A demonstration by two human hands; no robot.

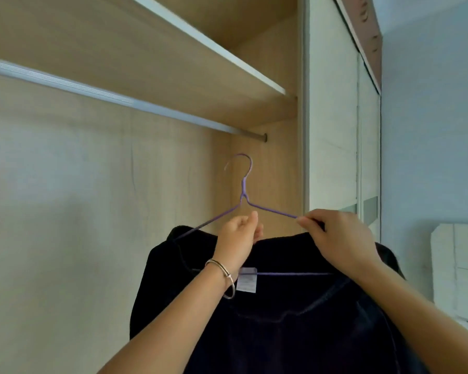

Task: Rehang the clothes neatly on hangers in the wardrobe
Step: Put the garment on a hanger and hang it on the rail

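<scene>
Purple thin wire hanger is pinched by the right hand, thumb + forefinger closed tight on its right arm where the wire goes under the cloth. Can't tell if fabric's in the pinch too. Other side, the left hand has fingers curled round the neck edge of the dark navy fleecy top, thumb up, silver bangle on that wrist. Top's draped over the hanger, white label at the collar, w/ the hanger's bottom bar showing just right of it. Hook's free in the air, below the grey metal rail, not touching it. Light wood shelf sits above the rail, white sliding door off to the right.
</scene>
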